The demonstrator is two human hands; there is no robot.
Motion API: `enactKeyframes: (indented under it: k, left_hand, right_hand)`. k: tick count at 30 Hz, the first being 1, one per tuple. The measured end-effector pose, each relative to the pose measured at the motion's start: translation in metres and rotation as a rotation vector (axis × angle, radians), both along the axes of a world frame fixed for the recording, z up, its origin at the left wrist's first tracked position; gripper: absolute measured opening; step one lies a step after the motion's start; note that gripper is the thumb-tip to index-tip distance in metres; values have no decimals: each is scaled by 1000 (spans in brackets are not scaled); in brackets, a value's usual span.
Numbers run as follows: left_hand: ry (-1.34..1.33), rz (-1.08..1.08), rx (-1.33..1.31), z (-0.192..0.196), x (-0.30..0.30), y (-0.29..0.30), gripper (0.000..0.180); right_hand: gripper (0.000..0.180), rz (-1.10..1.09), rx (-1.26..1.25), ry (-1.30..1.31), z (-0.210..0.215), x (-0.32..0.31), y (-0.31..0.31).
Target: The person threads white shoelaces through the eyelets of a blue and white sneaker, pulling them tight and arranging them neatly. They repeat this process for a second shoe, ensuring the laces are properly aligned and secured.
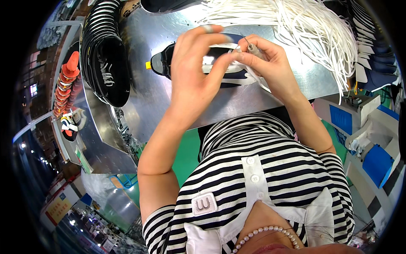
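A dark shoe upper [160, 62] with a pale lining lies on the metal table, partly hidden under my hands. My right hand [270, 59] is closed around a thin-shafted awl with a wrapped, light-coloured handle [255, 51]. A white shoelace [253, 76] passes by its fingertips and trails down beside the wrist. Over the upper, my left hand [194, 63] has its fingers apart and somewhat blurred. Its thumb tip reaches the lace near the right fingertips; whether it presses on the lace is hard to see.
White laces [292, 21] lie heaped at the table's far right. Nested black shoe uppers [105, 72] form a long stack at left. Navy and white pieces [372, 59] are piled at far right. Orange-red shoe parts [67, 80] stand beyond the metal table's [169, 114] left side.
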State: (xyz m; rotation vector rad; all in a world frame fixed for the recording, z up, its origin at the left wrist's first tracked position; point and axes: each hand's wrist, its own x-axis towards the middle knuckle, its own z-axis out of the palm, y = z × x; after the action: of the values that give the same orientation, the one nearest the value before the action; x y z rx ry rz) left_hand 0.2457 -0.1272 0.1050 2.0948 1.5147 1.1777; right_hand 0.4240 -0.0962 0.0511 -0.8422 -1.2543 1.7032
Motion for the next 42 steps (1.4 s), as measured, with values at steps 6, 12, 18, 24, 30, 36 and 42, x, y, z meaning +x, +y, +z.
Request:
enactKeyframes:
  k: [6, 12, 18, 24, 30, 36, 42]
  left_hand:
    - [3, 56, -679, -15, -45, -19, 40]
    - [-619, 153, -1284, -32, -33, 14, 57]
    - [-564, 227, -737, -39, -10, -5, 24]
    - [-503, 215, -641, -43, -9, -12, 17]
    - [-419, 182, -574, -41, -8, -12, 15]
    - [-472, 90, -557, -50, -11, -17, 9]
    - [-508, 29, -539, -46, -4, -25, 6]
  right_hand:
    - [26, -100, -34, -166, -21, -8, 8]
    - [40, -64, 85, -331, -29, -16, 6]
    - [45, 7, 197, -600, -11, -15, 2]
    - [26, -108, 349, -451, -9, -5, -14]
    - [13, -6, 441, -553, -2, 7, -8]
    - [15, 104, 402, -664, 4, 4, -2]
    - [23, 139, 585, -907, 0, -19, 1]
